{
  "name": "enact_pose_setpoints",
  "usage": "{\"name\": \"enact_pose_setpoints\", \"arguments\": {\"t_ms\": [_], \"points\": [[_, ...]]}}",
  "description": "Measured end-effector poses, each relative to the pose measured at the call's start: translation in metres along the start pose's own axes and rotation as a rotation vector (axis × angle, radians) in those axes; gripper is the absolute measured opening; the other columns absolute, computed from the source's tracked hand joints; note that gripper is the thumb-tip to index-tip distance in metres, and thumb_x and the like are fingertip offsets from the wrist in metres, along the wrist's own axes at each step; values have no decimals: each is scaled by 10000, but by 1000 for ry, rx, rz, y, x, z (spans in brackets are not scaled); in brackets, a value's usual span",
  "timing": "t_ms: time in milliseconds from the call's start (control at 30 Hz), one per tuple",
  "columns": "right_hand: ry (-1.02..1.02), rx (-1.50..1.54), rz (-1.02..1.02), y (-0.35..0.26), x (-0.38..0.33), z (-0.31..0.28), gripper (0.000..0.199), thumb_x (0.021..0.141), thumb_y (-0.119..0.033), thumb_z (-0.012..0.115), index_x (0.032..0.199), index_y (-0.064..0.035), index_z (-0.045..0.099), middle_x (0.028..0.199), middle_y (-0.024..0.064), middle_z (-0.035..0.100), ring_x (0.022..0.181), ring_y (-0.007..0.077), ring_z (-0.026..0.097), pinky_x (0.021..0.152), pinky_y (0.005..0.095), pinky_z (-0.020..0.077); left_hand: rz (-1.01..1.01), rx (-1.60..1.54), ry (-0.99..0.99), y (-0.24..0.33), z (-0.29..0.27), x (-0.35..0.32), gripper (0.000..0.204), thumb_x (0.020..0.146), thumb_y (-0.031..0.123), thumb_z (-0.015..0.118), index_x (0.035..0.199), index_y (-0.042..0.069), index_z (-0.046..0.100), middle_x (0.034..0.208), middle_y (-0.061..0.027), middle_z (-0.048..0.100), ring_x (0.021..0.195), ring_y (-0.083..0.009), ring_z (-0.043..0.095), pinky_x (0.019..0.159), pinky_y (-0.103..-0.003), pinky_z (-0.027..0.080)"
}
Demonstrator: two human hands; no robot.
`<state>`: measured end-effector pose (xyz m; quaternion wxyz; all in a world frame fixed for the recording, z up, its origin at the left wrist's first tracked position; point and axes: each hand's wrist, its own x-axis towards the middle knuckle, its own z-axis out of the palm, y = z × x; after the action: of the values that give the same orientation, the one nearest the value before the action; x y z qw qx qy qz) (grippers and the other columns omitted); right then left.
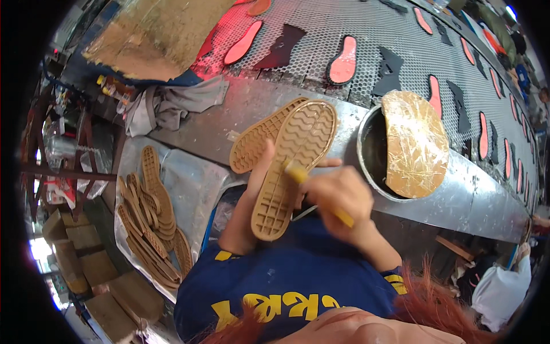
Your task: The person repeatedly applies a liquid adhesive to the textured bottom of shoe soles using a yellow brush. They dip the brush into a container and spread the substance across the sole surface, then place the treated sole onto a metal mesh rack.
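Note:
My left hand is closed around a tan rubber shoe sole from beneath. The sole's wavy-grooved toe end looks wet and shiny; a grid pattern covers its heel end. My right hand, blurred by motion, grips a yellow-handled brush whose head is against the middle of the sole. A second tan sole lies behind on the metal ledge. To the right stands a round metal pot, partly covered by a tan, film-wrapped board; its contents are dark and hard to make out.
Several tan soles are heaped on a plastic-covered surface at left. Beyond the metal ledge, a mesh conveyor carries pink insoles and black pieces. A grey cloth and cardboard boxes are on the left.

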<state>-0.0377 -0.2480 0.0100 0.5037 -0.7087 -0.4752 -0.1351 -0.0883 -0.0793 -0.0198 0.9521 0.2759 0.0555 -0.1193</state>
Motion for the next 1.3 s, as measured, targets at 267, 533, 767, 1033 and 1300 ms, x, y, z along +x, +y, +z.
{"name": "enact_pose_setpoints", "arguments": {"t_ms": [267,533,767,1033,1300], "points": [[-18,140,230,19,13,-1,216,690,49,628,856,-88,642,863,41,669,697,227,588,630,326,457,-60,-11,81,0,-9,6,806,899,677,238,1385,39,312,1249,-363,445,506,-187,567,411,-282,501],[-375,496,52,-15,13,4,213,747,-38,696,957,-57,665,826,77,642,738,226,607,672,320,480,24,-354,38,5,0,14,799,916,642,245,1377,-8,300,1249,-363,438,589,-239,628,413,-337,532],[149,317,390,40,15,-10,133,855,57,578,980,36,620,950,93,635,862,134,607,755,243,477,81,-7,22,-12,-25,6,691,955,570,249,1294,-9,415,1046,-221,613,630,-270,647,552,-349,563],[829,570,451,39,-27,-60,166,942,-88,515,1085,-7,544,1050,101,555,965,174,569,760,275,472,334,528,51,50,30,90,627,966,529,311,1275,4,453,1012,-131,630,828,-216,654,707,-337,552],[756,522,461,38,-43,-59,169,937,-112,535,1082,-26,551,1048,90,565,943,180,587,740,278,502,613,625,103,102,33,183,481,950,419,486,1165,-11,472,1051,-124,573,960,-219,595,844,-367,498]]}}
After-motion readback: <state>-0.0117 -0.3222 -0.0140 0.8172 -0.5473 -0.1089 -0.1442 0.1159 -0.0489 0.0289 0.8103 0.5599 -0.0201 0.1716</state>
